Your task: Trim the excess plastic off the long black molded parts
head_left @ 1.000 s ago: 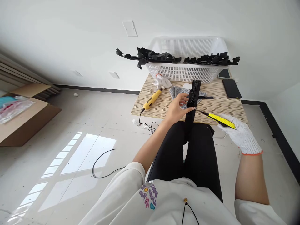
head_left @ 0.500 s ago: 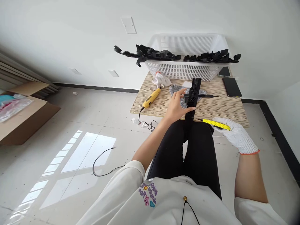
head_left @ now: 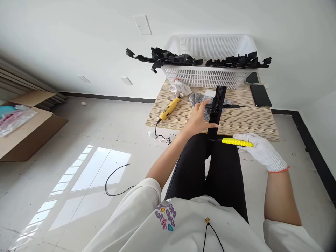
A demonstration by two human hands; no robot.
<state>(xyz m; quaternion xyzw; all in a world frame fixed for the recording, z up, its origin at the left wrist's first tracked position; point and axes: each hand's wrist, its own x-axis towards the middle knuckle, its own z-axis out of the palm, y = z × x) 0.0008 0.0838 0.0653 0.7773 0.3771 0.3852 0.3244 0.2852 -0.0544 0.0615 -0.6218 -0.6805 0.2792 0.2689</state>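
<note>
A long black plastic part point(head_left: 216, 108) stands tilted at the table's front edge, its lower end by my thighs. My bare left hand point(head_left: 198, 120) steadies it from the left, thumb across its front and fingers at its left side. In a white knit glove, my right hand point(head_left: 262, 148) grips a yellow-handled knife point(head_left: 237, 142). The knife's thin dark tip points left and meets the lower end of the part; exact contact is hard to make out. Behind the part, a grey cloth point(head_left: 195, 99) lies on the table with a slim black piece point(head_left: 233, 106) across it.
A white plastic basket point(head_left: 194, 76) stands at the back of the wooden table point(head_left: 249, 122), black parts lying across its rim. A yellow corded tool point(head_left: 169, 108) and a white glove point(head_left: 182, 88) lie left, a phone point(head_left: 260, 95) right. A cardboard box point(head_left: 34, 134) sits on the floor.
My right hand has moved the knife left and slightly down, bringing its tip to the part's lower end. My left hand and the part have barely shifted.
</note>
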